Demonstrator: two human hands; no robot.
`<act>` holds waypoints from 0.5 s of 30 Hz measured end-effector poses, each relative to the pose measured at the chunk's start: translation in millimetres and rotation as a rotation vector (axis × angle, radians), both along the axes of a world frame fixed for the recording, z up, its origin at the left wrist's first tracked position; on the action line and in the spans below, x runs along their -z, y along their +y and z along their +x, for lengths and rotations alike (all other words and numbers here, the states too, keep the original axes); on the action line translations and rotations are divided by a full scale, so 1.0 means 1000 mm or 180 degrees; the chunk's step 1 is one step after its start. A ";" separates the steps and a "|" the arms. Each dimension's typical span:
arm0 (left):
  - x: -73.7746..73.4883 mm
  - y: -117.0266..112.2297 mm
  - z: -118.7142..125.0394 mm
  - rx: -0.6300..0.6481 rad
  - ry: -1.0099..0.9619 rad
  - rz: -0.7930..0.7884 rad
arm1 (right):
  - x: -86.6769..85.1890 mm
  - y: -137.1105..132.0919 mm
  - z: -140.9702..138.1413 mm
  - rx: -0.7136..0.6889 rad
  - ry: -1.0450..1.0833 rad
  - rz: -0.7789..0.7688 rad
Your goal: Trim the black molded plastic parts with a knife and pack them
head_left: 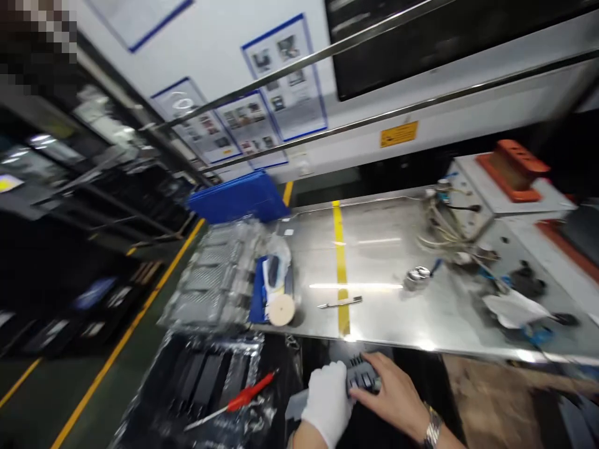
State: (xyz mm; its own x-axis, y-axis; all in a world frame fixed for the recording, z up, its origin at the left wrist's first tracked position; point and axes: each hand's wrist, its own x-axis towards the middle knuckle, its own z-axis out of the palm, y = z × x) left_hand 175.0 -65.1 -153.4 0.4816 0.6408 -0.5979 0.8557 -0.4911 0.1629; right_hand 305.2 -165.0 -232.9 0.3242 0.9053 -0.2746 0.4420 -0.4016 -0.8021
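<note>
A grey plastic-looking part (362, 377) with dark slots and a row of small prongs is held low in the view, just off the front edge of the metal bench (379, 249). My left hand (327, 399), in a white glove, is closed around its left portion and hides much of it. A paler grey stretch shows beyond the glove at the left. My right hand (397, 393), bare and with a metal watch at the wrist, grips the right end between thumb and fingers. Blur hides the finer detail.
A red-handled tool (246, 398) lies across a plastic-lined tray (159, 380) of dark parts. Clear plastic trays (210, 274) stand behind it, beside a blue bin (257, 305). On the bench are a thin brush-like tool (340, 302), a small metal container (416, 278) and tangled tubing (437, 227).
</note>
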 end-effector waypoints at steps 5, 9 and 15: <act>-0.058 0.035 -0.098 -0.2272 -0.2091 -0.0722 | 0.033 0.123 0.023 -0.0561 -0.0352 0.0088; -0.114 0.034 -0.141 -0.2757 -0.3215 -0.1188 | 0.067 0.181 0.022 -0.0795 -0.0775 -0.0159; -0.158 0.025 -0.173 -0.2988 -0.3696 -0.1450 | 0.086 0.178 0.010 -0.0702 -0.0924 -0.0636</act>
State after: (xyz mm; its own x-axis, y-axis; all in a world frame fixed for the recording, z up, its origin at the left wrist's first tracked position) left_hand 2.0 -40.5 4.2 0.3464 0.8407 -0.4162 0.1207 0.4001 0.9085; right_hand 315.5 13.4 -319.2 0.2184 0.8998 -0.3777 0.7311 -0.4072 -0.5475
